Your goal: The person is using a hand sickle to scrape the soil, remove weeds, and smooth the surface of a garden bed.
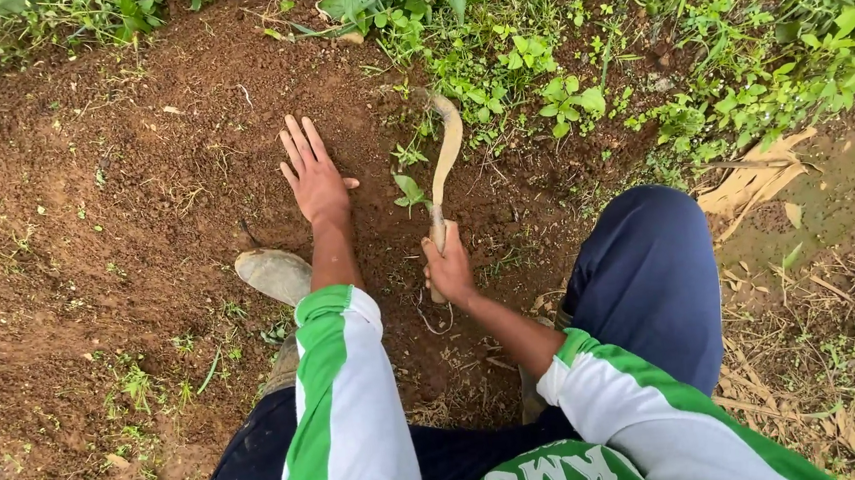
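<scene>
At about ten o'clock from the person's knees, the left hand (316, 178) lies flat and open, fingers spread, on the bare brown soil (93, 193). Just right of it, the right hand (448, 266) is closed round the wooden handle of a curved sickle (445, 159), whose blade points to twelve o'clock, tip near the green weeds (536, 72). The sickle looks light and stiff, sharp along its blade, so the handle is probably the safe hold.
</scene>
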